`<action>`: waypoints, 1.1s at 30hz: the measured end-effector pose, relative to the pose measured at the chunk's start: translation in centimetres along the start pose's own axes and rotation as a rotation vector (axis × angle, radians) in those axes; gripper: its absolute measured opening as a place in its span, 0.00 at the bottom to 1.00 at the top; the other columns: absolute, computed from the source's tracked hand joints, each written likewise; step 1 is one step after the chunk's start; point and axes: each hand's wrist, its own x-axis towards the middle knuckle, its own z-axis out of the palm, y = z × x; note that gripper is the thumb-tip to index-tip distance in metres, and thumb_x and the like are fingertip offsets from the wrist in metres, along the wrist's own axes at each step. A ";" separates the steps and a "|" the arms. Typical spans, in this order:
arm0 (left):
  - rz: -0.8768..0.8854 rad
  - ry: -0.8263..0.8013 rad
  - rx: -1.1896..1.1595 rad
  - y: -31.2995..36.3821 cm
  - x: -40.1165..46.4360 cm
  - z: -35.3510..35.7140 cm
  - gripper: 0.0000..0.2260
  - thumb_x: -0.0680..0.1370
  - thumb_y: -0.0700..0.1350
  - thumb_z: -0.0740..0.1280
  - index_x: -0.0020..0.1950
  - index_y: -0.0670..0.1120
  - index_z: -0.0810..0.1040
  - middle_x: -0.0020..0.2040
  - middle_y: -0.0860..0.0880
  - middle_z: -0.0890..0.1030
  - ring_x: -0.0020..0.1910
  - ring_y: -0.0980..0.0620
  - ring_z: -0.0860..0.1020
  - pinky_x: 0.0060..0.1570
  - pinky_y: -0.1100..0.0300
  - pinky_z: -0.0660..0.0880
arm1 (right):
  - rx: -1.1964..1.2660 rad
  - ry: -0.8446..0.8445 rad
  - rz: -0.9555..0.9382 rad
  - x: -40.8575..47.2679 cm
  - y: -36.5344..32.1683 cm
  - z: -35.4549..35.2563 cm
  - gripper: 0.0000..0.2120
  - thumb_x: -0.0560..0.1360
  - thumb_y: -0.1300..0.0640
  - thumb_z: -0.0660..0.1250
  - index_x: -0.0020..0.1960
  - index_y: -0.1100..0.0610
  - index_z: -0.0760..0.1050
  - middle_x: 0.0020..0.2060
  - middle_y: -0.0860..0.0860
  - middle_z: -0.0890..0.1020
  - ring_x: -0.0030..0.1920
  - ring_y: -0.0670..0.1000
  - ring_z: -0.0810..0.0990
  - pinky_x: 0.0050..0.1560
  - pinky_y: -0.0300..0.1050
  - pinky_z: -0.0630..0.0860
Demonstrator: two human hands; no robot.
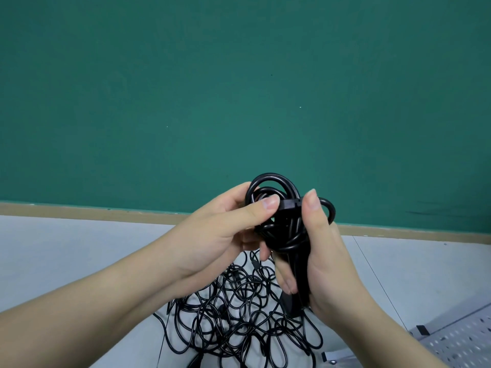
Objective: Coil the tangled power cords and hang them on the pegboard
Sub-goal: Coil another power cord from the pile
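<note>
From the head camera, both bare hands meet in the middle of the view around a bundle of thick black cord (279, 208), held up in front of a green board (239, 88). The left hand (220, 229) closes on the bundle's left side, its thumb laid across the front with the tip resting on a flat black band, perhaps a strap or plug body, that crosses the loops; its other fingers wrap behind and are mostly hidden. The right hand (318, 248) clamps the bundle from the right, thumb upright against the band's right end, fingers curled under and around the lower part of the bundle, where the cord runs down through the palm. Above the two thumbs, rounded loops of the cord rise free of the grip, and one smaller loop bulges out just right of the right thumb. Directly below the grip, well apart from the hands, a loose tangle of thinner black cords (239, 314) lies spread on the pale grey table (66, 248), partly hidden behind both forearms. Lower and to the right of the right wrist, a white perforated pegboard (457, 338) lies at the frame's corner, with small black clips on its near edge. Behind the grip, a wooden ledge (106, 211) runs along the foot of the green board.
</note>
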 end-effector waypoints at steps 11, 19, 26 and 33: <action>-0.055 0.057 -0.031 -0.4 0.6 -0.5 0.21 0.80 0.49 0.66 0.56 0.29 0.71 0.36 0.44 0.64 0.35 0.51 0.71 0.38 0.59 0.65 | 0.103 0.012 0.075 0.6 -0.2 -0.2 0.39 0.72 0.26 0.57 0.47 0.63 0.82 0.33 0.58 0.79 0.18 0.48 0.65 0.21 0.37 0.63; -0.064 0.134 0.081 -0.9 0.3 -0.1 0.14 0.80 0.53 0.66 0.51 0.41 0.81 0.36 0.44 0.70 0.34 0.52 0.71 0.50 0.49 0.65 | -0.073 0.149 0.109 0.2 0.1 0.1 0.38 0.74 0.28 0.52 0.46 0.60 0.83 0.33 0.58 0.84 0.20 0.52 0.68 0.24 0.43 0.67; -0.072 0.139 0.047 -1.3 0.6 -0.4 0.15 0.80 0.53 0.67 0.56 0.43 0.85 0.44 0.49 0.77 0.35 0.56 0.68 0.41 0.59 0.66 | -0.175 0.218 -0.086 -0.1 -0.3 0.3 0.16 0.77 0.40 0.62 0.52 0.52 0.73 0.40 0.52 0.86 0.34 0.53 0.84 0.32 0.44 0.77; -0.055 0.195 0.203 -2.1 0.4 -0.7 0.15 0.78 0.53 0.67 0.54 0.44 0.84 0.47 0.47 0.79 0.41 0.53 0.69 0.40 0.61 0.68 | -0.738 0.191 -0.358 0.3 -0.7 -2.0 0.10 0.78 0.44 0.67 0.46 0.48 0.70 0.34 0.42 0.76 0.36 0.48 0.75 0.37 0.34 0.68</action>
